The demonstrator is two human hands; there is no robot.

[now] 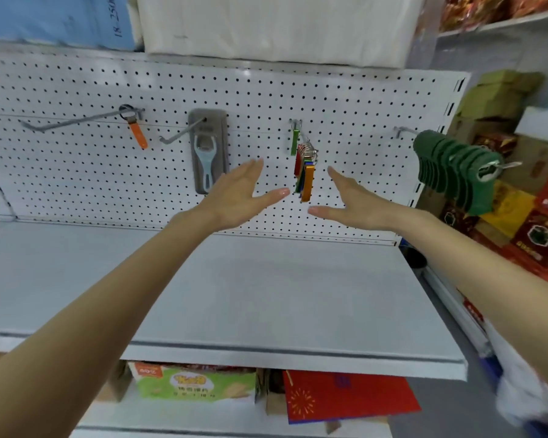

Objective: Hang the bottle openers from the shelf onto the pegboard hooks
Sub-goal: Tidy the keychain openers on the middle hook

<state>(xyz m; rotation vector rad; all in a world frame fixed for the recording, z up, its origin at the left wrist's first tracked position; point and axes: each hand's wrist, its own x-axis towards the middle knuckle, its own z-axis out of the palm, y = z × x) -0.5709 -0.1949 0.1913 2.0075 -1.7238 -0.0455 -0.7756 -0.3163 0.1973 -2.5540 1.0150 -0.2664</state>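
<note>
A bunch of coloured bottle openers (306,173) hangs from a hook on the white pegboard (76,172), with a green opener (295,141) further back on the same hook. An orange opener (137,131) hangs on the long left hook. A blue-grey opener on a grey card (207,153) hangs on the middle hook. My left hand (241,197) is open, just left of the bunch. To the right of the bunch my right hand (351,200) is open too. Neither hand touches an opener.
The grey shelf (234,295) lies below the pegboard. Green items (453,167) hang on a hook at the far right. Red and yellow boxes (525,222) are stacked at the right. Boxes (196,385) stand under the shelf. White and blue packs sit on top.
</note>
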